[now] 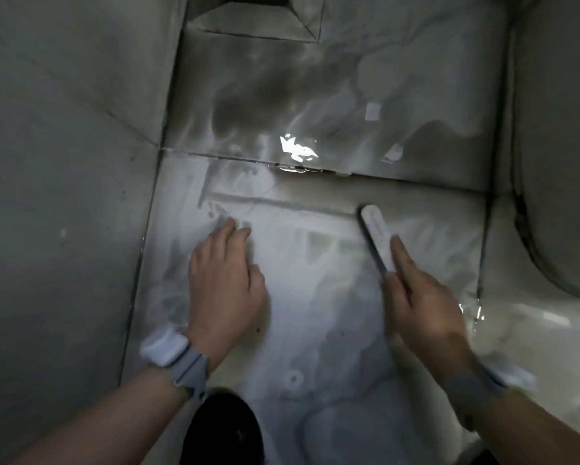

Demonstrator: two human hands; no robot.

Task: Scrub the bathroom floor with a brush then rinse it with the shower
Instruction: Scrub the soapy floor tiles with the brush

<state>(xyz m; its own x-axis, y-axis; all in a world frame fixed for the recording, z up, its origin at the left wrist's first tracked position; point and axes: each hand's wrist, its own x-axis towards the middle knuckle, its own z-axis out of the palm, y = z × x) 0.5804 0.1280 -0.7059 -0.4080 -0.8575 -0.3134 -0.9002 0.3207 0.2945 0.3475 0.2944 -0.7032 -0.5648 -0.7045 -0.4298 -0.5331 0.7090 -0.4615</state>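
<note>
White brush (377, 234): 1, gripped by right hand (422, 313) | left hand (226, 280) flat

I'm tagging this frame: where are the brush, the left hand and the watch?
brush (377, 234): head view, white back.
left hand (226, 283): head view, back of hand.
watch (162, 345): head view, white body.

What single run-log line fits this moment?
phase: scrubbing | right hand: grips white long-handled brush | left hand: flat on wet, soapy grey tiled floor | rinse: not begun
</note>
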